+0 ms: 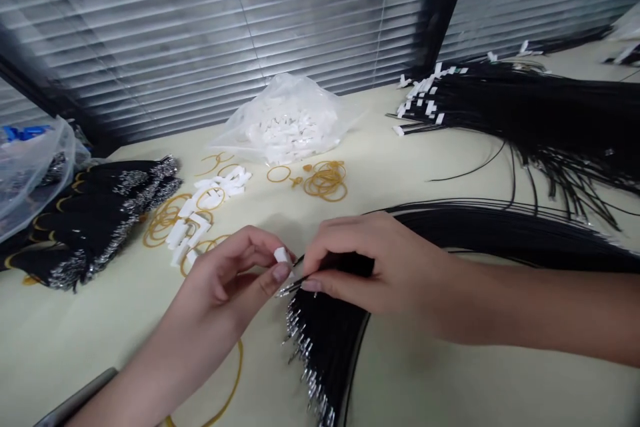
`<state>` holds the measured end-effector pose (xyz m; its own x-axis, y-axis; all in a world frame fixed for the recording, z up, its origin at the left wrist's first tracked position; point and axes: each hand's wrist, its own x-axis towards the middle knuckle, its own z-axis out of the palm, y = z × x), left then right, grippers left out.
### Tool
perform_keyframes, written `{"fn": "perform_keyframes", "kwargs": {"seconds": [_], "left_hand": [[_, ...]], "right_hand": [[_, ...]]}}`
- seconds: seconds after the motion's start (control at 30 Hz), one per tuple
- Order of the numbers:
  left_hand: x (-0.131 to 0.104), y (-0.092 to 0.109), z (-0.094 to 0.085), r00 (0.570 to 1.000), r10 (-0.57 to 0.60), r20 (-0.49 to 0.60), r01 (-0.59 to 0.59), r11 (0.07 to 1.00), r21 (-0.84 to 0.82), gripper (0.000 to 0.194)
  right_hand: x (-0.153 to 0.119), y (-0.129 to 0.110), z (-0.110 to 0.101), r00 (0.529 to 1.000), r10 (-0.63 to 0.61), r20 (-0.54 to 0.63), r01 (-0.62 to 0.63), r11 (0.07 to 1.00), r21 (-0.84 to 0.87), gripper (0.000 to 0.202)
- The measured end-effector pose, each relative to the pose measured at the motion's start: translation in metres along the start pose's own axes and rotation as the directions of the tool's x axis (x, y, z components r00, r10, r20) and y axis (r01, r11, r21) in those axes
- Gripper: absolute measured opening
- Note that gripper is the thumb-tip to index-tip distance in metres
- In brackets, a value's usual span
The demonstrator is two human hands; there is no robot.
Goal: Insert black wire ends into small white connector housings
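Nearest the camera, a fan of black wires [325, 340] with bright metal tips lies on the pale table [450, 387], passing under the right hand [380, 267]. That hand's thumb and forefinger are pinched shut on a single wire end [290, 288] — its metal tip points left toward the left hand [235, 273]. The left hand's thumb and fingers are closed on a small white connector [283, 255], held just beside the wire tip; whether the two touch is unclear. Beyond the left hand lie loose white connectors [205, 210] among yellow rubber bands [326, 180]. Left of them sit banded black bundles [95, 220]. Farther back — a clear bag of white connectors [287, 121], and at far right, black wires already capped in white [500, 103].
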<state>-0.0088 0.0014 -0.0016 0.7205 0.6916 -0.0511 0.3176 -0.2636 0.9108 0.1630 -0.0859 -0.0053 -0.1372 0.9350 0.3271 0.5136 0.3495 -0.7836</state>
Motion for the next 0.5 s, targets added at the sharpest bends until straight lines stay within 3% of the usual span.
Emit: {"fn": "perform_keyframes", "kwargs": {"seconds": [0.23, 0.5], "left_hand": [[0.001, -0.001, -0.004, 1.000, 0.008, -0.013, -0.008, 1.000, 0.015, 0.006], [0.002, -0.002, -0.006, 0.996, -0.053, 0.067, 0.057, 0.996, -0.063, 0.005]], "right_hand": [[0.010, 0.008, 0.000, 0.993, 0.113, 0.022, -0.115, 0.989, 0.094, 0.006], [0.008, 0.014, -0.003, 0.975, 0.218, 0.043, -0.222, 0.963, 0.152, 0.012]]}}
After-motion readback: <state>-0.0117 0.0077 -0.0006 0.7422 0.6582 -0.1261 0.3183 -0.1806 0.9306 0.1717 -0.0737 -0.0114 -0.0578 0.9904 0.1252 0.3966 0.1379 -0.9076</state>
